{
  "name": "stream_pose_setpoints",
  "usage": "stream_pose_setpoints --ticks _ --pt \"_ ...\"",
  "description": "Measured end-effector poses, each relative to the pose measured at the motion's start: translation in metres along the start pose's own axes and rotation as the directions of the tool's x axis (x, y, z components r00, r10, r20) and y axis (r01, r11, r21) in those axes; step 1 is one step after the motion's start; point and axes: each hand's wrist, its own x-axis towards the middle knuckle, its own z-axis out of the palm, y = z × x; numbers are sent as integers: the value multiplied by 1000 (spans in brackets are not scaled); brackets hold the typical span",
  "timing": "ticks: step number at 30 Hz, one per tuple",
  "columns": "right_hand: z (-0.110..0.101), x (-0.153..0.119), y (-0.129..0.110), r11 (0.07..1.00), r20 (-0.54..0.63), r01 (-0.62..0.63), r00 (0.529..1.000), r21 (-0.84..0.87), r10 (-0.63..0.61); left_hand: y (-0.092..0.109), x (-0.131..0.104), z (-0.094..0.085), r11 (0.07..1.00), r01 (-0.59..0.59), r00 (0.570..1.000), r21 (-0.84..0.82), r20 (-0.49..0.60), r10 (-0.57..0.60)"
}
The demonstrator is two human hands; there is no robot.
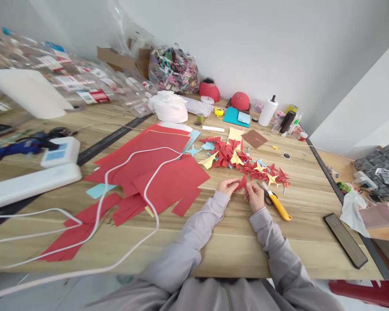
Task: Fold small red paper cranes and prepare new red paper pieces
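Between my two hands is a small piece of folded red paper (pixel 242 183), pointed at the top. My left hand (pixel 227 186) pinches its left side, and my right hand (pixel 254 195) grips it from the right. Just beyond lies a heap of folded paper stars (pixel 227 154), mostly red with some yellow and blue ones. Close to my right hand rest a yellow utility knife (pixel 281 208) and dark-handled scissors (pixel 269 196). Large red paper sheets (pixel 149 160) and cut red strips (pixel 74 233) spread out to the left.
A white cable (pixel 152 190) loops over the red sheets. A phone (pixel 345 240) lies near the right edge. A white power strip (pixel 32 185) and a blue glue gun (pixel 19 147) are at left. Along the wall stand plastic bottles (pixel 97 96) and a filled clear bag (pixel 173 69).
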Motion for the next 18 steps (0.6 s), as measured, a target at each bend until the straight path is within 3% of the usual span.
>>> stream_pose_setpoints --ticks 4,7,11,13,18 --pt "-2 0 -1 1000 -2 -6 1000 21 6 0 2 -3 998 -51 998 -46 -36 49" --pt "-5 1 -2 999 8 -25 1000 45 25 2 2 -6 992 18 994 -126 110 -4" --pt "-9 1 -5 997 67 -53 997 61 48 8 1 -9 958 232 939 -169 296 -175" --pt "-10 0 -6 996 96 -66 994 63 60 9 2 -9 953 261 935 -154 286 -209" --pt "-7 -1 -5 994 76 -69 995 81 63 5 4 -6 980 179 979 -88 111 -168"
